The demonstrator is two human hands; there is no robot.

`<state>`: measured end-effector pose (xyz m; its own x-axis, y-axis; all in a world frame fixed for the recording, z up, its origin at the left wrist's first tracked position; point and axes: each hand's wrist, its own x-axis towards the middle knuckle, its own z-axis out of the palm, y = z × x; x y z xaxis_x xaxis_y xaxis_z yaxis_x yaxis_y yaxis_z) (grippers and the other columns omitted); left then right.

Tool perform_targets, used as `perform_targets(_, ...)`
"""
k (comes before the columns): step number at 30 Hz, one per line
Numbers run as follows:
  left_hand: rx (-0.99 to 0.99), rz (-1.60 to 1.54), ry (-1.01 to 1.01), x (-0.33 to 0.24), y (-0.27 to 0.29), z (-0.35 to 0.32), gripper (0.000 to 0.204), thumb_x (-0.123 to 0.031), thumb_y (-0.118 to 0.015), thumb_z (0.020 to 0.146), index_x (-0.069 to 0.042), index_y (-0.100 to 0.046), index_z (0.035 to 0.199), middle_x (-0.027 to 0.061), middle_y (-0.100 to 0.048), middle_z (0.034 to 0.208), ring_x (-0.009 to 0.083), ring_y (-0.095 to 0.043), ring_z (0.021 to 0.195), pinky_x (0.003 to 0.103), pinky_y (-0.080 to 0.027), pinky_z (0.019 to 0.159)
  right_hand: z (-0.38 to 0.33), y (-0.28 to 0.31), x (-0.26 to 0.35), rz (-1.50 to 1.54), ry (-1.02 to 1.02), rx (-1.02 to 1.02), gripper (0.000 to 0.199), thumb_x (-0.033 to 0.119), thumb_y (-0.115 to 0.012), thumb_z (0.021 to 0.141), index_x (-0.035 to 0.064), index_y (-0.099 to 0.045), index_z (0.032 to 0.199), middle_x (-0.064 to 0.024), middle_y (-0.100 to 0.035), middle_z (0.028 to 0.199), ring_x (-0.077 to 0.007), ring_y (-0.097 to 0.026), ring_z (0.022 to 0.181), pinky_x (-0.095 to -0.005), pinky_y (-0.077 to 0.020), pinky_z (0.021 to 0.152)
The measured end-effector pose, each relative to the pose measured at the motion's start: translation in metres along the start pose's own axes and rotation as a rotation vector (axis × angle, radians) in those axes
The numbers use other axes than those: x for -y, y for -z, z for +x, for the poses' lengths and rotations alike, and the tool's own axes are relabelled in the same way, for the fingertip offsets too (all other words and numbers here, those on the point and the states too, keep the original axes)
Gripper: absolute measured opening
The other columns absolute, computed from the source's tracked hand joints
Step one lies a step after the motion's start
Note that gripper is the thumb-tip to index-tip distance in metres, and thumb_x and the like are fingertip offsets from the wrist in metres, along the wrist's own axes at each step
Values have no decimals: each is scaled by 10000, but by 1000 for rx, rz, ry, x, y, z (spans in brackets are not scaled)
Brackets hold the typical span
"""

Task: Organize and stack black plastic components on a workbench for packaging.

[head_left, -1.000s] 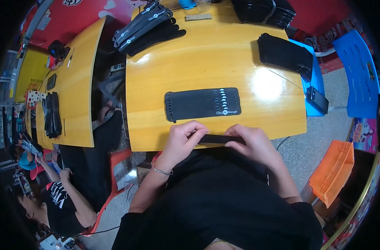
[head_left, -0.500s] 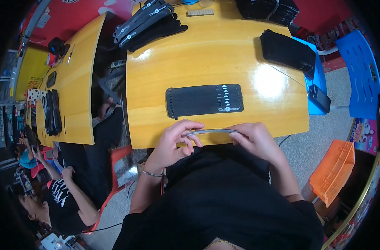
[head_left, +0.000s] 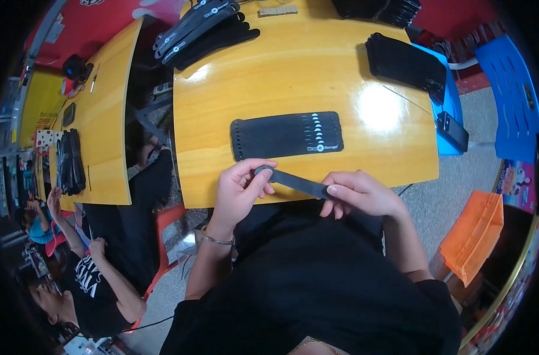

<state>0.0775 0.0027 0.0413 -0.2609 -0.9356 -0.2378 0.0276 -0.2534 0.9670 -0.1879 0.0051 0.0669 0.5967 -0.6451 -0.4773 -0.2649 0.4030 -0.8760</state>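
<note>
Stretched between my hands, just over the table's near edge, is a dark grey strap (head_left: pixel 299 184) with its flat face showing. My left hand (head_left: pixel 237 192) pinches its rounded left end between thumb and fingers. The right end is gripped by my right hand (head_left: pixel 364 194), thumb on top. Beyond them lies a row of overlapping black straps (head_left: pixel 272 137), their ends lined up at both sides and pale marks running down near the right end. It rests flat on the yellow table (head_left: pixel 281 83).
Bundles of grey and black straps (head_left: pixel 201 32) lie at the far left. Another black stack (head_left: pixel 405 66) sits at the right edge beside a blue stool (head_left: pixel 453 100) bearing a dark phone (head_left: pixel 453 131). An orange crate (head_left: pixel 473 236) stands right. A seated person (head_left: pixel 86 278) is at left.
The strap has turned from edge-on to showing its flat face, and now slants down to the right. My left thumb has come down onto its end. The co-worker's raised hand has moved.
</note>
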Motion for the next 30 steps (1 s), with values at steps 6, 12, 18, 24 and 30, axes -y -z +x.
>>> perform_targets(6, -80, 12, 30, -8, 0, 4, 184, -23, -545, 926, 24, -615, 1089, 21, -611, 803, 58, -595, 644, 164, -445, 552, -3, 10, -3, 283, -38, 62, 294, 264, -412, 1012, 32, -581, 1076, -52, -690, 859, -73, -614, 647, -204, -471, 574)
perform_targets(12, -112, 49, 18, -4, 10, -4, 167, -16, -543, 924, 34, -594, 1075, 29, -603, 792, 74, -592, 634, 178, -453, 551, -7, 17, -12, 312, 3, 17, 230, 215, -480, 987, 30, -581, 1082, -34, -669, 816, -56, -587, 630, -192, -439, 549)
perform_targets(18, -99, 15, 15, 11, 28, -17, 167, 23, -557, 899, 47, -583, 1062, 66, -620, 814, 109, -620, 662, 198, -490, 581, -9, 16, -17, 117, -53, -100, 137, 139, -560, 940, 24, -598, 1007, -7, -637, 776, -50, -577, 645, -206, -451, 571)
perform_targets(24, -234, 53, 67, 11, 33, -19, 157, 49, -560, 890, 47, -579, 1046, 76, -628, 829, 129, -649, 706, 221, -529, 621, 3, 12, -30, -75, 90, -290, 127, 111, -596, 912, -6, -630, 949, -26, -636, 793, -77, -599, 666, -233, -489, 633)
perform_targets(30, -288, 111, 26, 20, 36, -13, 113, 39, -563, 901, 46, -573, 1013, 73, -622, 838, 128, -664, 746, 218, -543, 652, 8, 12, -25, -46, 96, -446, 102, 99, -604, 909, 26, -616, 979, -9, -607, 754, -58, -565, 656, -195, -471, 587)
